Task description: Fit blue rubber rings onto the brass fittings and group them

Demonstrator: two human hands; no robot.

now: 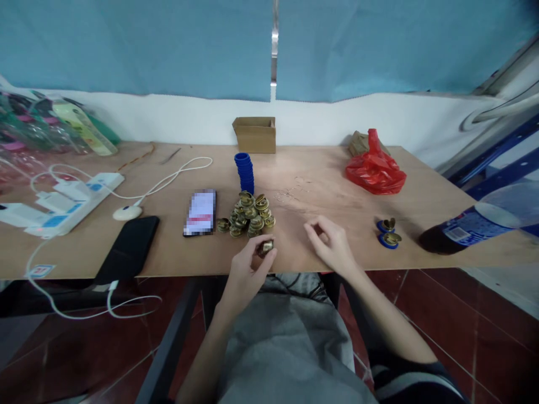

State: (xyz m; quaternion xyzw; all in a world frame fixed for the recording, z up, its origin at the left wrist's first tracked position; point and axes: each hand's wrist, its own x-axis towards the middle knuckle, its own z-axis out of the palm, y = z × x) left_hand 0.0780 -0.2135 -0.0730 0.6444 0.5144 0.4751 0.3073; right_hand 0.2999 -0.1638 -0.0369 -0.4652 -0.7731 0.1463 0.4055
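Between the thumb and fingers of my left hand is a small round brass-coloured metal fitting, held just above the table's front edge. My right hand is off to its right, thumb and index finger pinched together; whatever they may hold is too small to make out. Just beyond my left hand rises a heap of similar brass fittings. Behind the heap stands a leaning stack of blue rings. Thin wire-like pieces lie scattered to the right of it. Two brass fittings with blue rings sit farther right.
A lit phone, a dark phone and a power strip with white cables occupy the left. An open cardboard box stands at the back. Rightward are a red plastic bag and a lying bottle of dark drink.
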